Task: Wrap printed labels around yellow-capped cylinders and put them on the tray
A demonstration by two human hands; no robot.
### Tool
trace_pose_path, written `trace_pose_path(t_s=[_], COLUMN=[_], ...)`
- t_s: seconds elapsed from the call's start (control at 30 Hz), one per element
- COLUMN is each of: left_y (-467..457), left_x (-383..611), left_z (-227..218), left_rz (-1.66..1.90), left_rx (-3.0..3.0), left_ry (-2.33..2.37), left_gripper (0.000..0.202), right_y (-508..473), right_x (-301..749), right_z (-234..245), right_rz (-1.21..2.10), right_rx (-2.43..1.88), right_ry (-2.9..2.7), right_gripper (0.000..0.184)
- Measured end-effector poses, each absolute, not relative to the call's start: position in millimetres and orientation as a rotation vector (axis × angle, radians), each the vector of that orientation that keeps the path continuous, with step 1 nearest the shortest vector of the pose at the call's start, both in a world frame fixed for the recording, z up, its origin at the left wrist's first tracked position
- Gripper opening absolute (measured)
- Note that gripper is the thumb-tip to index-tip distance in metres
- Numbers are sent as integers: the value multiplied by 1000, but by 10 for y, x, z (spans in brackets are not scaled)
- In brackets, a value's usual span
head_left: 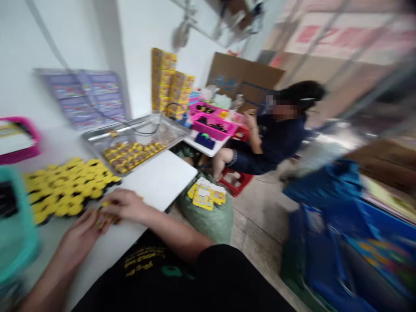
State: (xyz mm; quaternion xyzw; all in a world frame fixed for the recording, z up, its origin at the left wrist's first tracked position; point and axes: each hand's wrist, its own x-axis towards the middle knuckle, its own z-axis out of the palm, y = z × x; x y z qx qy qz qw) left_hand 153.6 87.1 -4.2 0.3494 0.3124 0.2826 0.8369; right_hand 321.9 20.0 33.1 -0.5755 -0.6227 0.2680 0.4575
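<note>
Two hands of ours meet on the white tabletop [112,247], nearer us than the steel tray [130,126] that serves as our landmark. The left hand [79,237] and the right hand [125,205] are close together, their fingers closed on a few small yellow-and-black pieces [106,221], too blurred for us to make out in detail. Just beyond our hands and to the left of the steel tray lies a dense layer of rounded yellow-and-black pieces [68,190]. Inside the steel tray sits a heap of smaller gold-yellow items [133,156], and a white board [159,180] lies against its near side. To the left of the tray we see a teal basket [16,225], a pink tray [19,141] and purple printed sheets [82,99] on the wall. Past the tray stand stacked yellow boxes [165,82] and pink baskets [212,128]. To its right, yellow card packets [204,195] rest on a green sack [208,221], and a co-worker [279,134] sits on a red stool [235,180], one hand raised, while blue bags [325,229] blur past at the right edge
</note>
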Motion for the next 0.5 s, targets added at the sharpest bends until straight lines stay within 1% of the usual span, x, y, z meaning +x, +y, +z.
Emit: trace_pose_path(t_s=[0.07, 0.17, 0.27, 0.37, 0.5], left_y=[741, 719, 731, 700, 691], left_x=[1600, 1657, 1640, 1620, 1616], left_z=[108, 183, 170, 170, 172], left_rz=[635, 683, 696, 673, 707], left_rx=[768, 769, 738, 725, 669], left_ry=[583, 493, 454, 424, 443], left_gripper=[16, 18, 19, 21, 23], right_y=[117, 143, 170, 138, 101], right_x=[3223, 3204, 3140, 3114, 3106], right_z=[335, 234, 159, 182, 211], right_rz=[614, 482, 409, 398, 268], right_rx=[-1329, -1255, -1241, -1229, -1243], right_ry=[-1582, -1650, -1630, -1631, -1726], right_gripper=[24, 36, 36, 33, 35])
